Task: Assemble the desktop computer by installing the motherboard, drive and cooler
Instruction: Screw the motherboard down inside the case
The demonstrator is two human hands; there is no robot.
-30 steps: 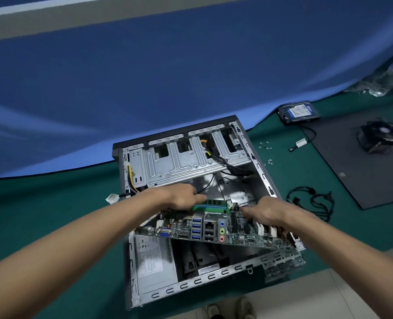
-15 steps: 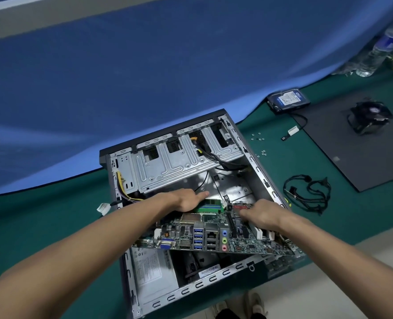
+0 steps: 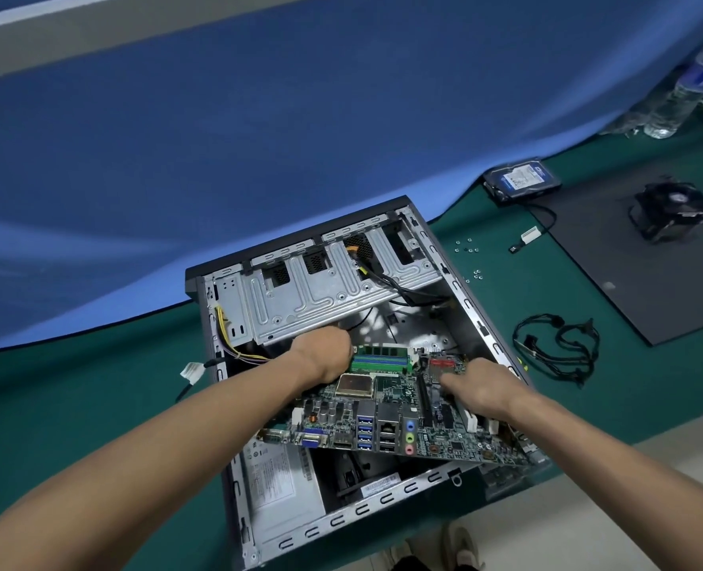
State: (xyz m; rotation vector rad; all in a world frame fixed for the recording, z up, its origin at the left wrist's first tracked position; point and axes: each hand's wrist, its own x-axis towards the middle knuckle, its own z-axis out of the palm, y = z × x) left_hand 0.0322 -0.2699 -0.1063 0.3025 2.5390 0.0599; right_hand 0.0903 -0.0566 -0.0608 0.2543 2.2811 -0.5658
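Head view: hands (image 3: 403, 375) hold motherboard (image 3: 395, 410) tilted, ports toward camera.

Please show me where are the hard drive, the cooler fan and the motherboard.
hard drive (image 3: 521, 180): head view, on its white and blue label.
cooler fan (image 3: 671, 210): head view, on the black fan top.
motherboard (image 3: 395, 395): head view, on bare green board beside the socket.

Your one head camera looks forward and steeply down, close over the open case (image 3: 333, 364) on the bench (image 3: 73, 405). Its wide lens bends the edges.
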